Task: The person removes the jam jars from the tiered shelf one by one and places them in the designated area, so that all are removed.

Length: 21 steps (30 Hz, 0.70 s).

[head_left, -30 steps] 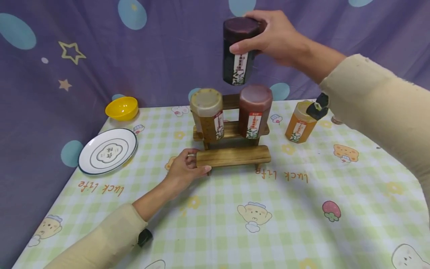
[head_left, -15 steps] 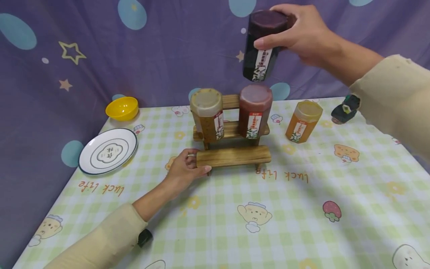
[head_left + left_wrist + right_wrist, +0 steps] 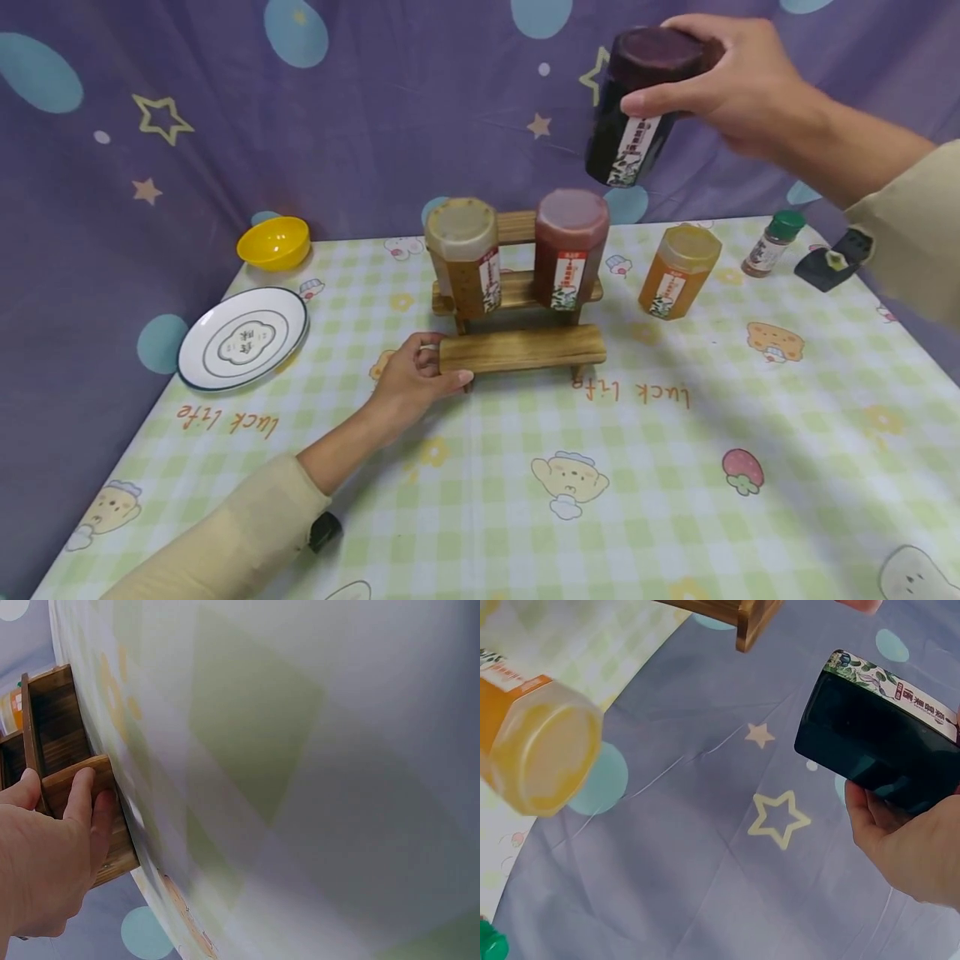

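My right hand [image 3: 750, 87] grips a dark purple jar [image 3: 633, 108] near its lid, held in the air to the right above the rack and slightly tilted. In the right wrist view the jar [image 3: 881, 735] shows its dark side and a floral label. My left hand [image 3: 408, 379] holds the left end of the front step of a tiered wooden rack [image 3: 525, 348]; the left wrist view has thumb and fingers around the wood [image 3: 75, 776]. On the middle step stand a jar with a pale lid and amber contents [image 3: 463, 258] and a red jar [image 3: 572, 250].
Right of the rack an orange-yellow jar [image 3: 678, 271] stands on the checked tablecloth [image 3: 480, 500]. Beyond it is a small green-capped shaker [image 3: 772, 243]. At the left are a white plate [image 3: 202, 358] and a yellow bowl [image 3: 274, 244]. A purple curtain [image 3: 375, 108] hangs behind.
My right hand has carried the dark jar rightward from above the rack, tilting it a little more. The green-capped shaker has come into sight. My left hand stays on the rack.
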{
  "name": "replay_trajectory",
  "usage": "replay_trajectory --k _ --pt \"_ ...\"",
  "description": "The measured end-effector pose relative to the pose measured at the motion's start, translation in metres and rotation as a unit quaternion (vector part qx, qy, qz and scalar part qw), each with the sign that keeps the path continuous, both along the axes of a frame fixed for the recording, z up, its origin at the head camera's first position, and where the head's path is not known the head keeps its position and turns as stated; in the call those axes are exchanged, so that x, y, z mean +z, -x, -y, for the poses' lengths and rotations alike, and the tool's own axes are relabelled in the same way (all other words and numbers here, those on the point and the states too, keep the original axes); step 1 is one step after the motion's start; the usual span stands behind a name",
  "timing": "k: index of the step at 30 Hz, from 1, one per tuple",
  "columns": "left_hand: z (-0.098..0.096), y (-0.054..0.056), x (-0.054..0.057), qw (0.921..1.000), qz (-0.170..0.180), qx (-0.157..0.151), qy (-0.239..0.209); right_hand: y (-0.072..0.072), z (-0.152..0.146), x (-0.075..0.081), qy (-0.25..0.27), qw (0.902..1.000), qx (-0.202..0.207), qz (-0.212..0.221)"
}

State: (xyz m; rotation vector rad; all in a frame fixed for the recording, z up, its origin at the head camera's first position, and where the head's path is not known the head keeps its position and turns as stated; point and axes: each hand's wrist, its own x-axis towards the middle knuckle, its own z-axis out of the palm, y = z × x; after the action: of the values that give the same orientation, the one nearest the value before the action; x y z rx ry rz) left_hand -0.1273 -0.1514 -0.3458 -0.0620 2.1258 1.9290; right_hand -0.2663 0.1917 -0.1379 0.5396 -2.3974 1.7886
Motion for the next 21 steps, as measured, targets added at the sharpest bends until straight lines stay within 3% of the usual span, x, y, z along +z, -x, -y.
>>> replay_trajectory --k 5,10,12,16,21 --pt "0.000 -0.001 0.000 1.0000 0.001 -0.004 0.005 -0.006 -0.020 -0.001 0.024 0.9997 0.002 0.004" --pt "0.001 -0.001 0.002 1.0000 0.000 -0.004 0.006 -0.009 -0.039 0.000 0.088 0.9960 0.012 0.001" --pt "0.001 -0.001 0.003 1.0000 0.001 -0.002 0.004 -0.010 -0.046 0.000 0.084 0.9965 -0.005 0.003" --pt "0.002 -0.001 0.003 1.0000 0.004 0.003 0.004 -0.016 -0.061 0.000 0.028 0.9981 -0.054 0.008" --pt "0.002 -0.002 0.002 0.9999 0.009 0.005 0.003 -0.024 -0.082 -0.004 -0.022 0.9928 -0.115 0.023"
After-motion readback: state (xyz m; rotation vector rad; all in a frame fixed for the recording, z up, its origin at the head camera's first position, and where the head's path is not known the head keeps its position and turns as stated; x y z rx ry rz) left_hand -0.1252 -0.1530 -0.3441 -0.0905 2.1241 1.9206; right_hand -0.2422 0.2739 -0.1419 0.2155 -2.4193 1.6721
